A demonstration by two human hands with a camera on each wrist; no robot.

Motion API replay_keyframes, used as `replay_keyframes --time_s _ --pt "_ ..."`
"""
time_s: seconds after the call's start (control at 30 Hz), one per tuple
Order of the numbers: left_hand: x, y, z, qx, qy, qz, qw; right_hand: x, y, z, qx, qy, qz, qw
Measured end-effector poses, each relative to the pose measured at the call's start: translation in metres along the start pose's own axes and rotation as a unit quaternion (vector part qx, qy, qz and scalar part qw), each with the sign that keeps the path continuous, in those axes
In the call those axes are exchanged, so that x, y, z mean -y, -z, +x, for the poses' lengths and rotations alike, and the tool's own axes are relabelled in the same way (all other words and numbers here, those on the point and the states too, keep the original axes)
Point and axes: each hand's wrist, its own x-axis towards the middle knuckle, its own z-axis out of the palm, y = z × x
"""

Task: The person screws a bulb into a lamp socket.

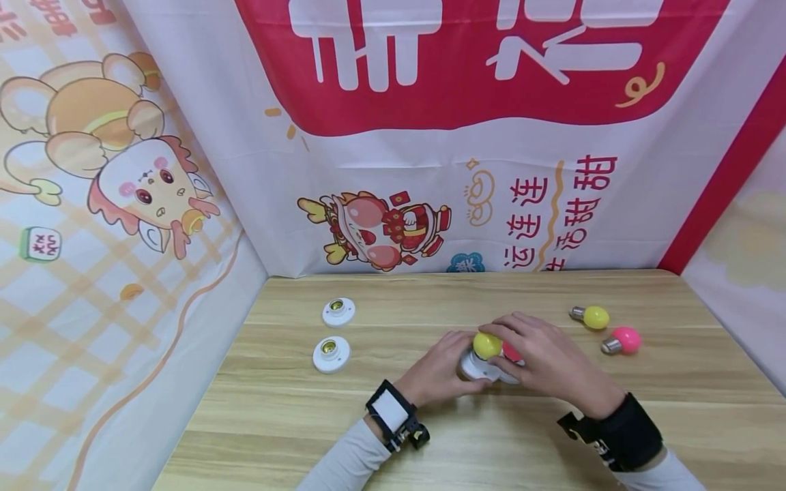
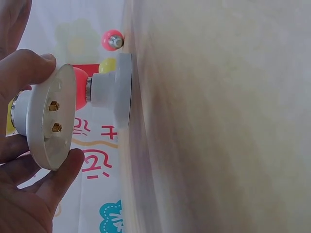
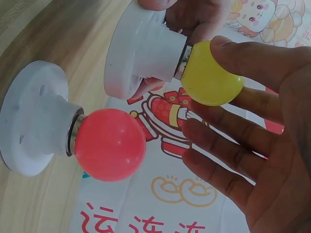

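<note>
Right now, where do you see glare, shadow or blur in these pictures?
Head view: bright and fairly even; left wrist view: the tabletop looks hazy, its grain smeared; right wrist view: the right hand looks shadowed, and the pink bulb shows a faint highlight.

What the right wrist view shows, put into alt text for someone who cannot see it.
A right hand holds a yellow bulb, its base in a white socket gripped by the left hand. Beside them, a red bulb sits in a second socket on a wooden table, with a printed cloth behind.
</note>
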Motion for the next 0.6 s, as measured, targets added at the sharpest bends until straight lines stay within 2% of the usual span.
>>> replay_keyframes --time_s 0.23,0.4,0.6 --pt "0.0013 -0.0019 -0.0001 0.000 -0.002 -0.001 1.0000 -0.0007 -0.0048 0.0005 -0.023 0.013 -0.014 0.9995" --pt "0.0008 -0.0018 0.0005 -0.003 -0.012 0.005 0.9999 -0.0008 -0.0066 0.0006 -0.020 0.009 -0.020 0.9995" --pt "0.0012 -0.0021 0.0002 0.001 -0.008 0.004 1.0000 -0.0011 -0.0079 0.0003 -0.021 0.003 -0.023 0.9995"
